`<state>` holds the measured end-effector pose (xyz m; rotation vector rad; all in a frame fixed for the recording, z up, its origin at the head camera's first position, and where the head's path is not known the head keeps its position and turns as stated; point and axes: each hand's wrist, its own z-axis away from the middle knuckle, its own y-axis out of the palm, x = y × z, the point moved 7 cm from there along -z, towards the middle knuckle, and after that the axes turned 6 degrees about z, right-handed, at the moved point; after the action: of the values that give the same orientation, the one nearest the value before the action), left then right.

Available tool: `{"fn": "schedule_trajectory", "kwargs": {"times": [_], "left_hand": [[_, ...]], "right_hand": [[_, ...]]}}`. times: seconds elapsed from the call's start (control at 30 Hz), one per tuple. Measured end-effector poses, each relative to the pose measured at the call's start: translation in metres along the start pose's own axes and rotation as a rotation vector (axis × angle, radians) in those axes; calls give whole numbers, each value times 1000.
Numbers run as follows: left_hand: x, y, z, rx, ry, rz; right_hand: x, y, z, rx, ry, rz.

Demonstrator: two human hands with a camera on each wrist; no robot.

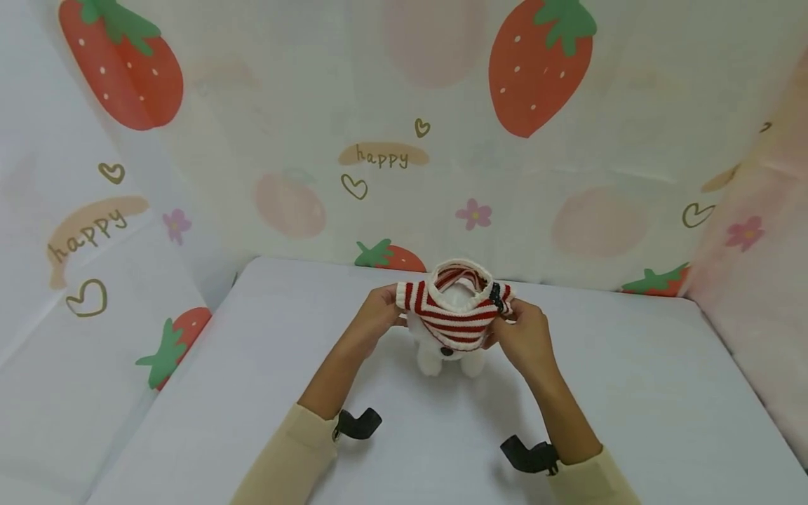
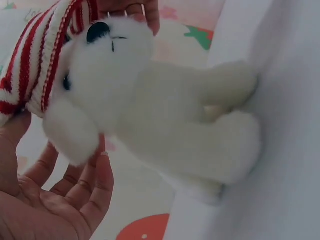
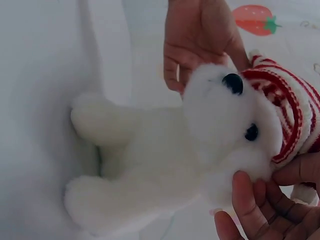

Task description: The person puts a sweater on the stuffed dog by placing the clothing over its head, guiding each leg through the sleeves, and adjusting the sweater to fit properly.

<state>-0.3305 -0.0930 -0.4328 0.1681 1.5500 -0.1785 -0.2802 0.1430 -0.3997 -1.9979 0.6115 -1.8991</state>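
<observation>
A white plush dog (image 2: 160,105) with black eyes and nose stands upright on its feet on the table. A small red-and-white striped knitted sweater (image 1: 459,324) sits over the top of its head, with its neck opening facing up. In the head view, my left hand (image 1: 372,317) holds the sweater at its left sleeve, the thumb at the knit and the fingers beside the plush's ear (image 2: 72,132). On the other side my right hand (image 1: 527,337) grips the sweater's edge, fingertips against the other ear (image 3: 225,185). The sweater's hem lies just above the eyes.
The white table (image 1: 265,379) runs back to a pale curtain (image 1: 303,119) printed with strawberries, hearts and "happy". Similar cloth hangs at both sides. Black wrist-worn devices (image 1: 358,423) sit at the cuffs of both beige sleeves (image 1: 287,449).
</observation>
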Motion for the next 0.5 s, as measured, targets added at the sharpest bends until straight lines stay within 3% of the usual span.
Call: {"fn": "schedule_trajectory", "kwargs": {"times": [0.27, 0.5], "left_hand": [[-11, 11, 0, 80, 80, -32], [-21, 20, 2, 130, 189, -71]], "right_hand": [[3, -2, 0, -32, 14, 33], [5, -3, -2, -63, 7, 83]]}}
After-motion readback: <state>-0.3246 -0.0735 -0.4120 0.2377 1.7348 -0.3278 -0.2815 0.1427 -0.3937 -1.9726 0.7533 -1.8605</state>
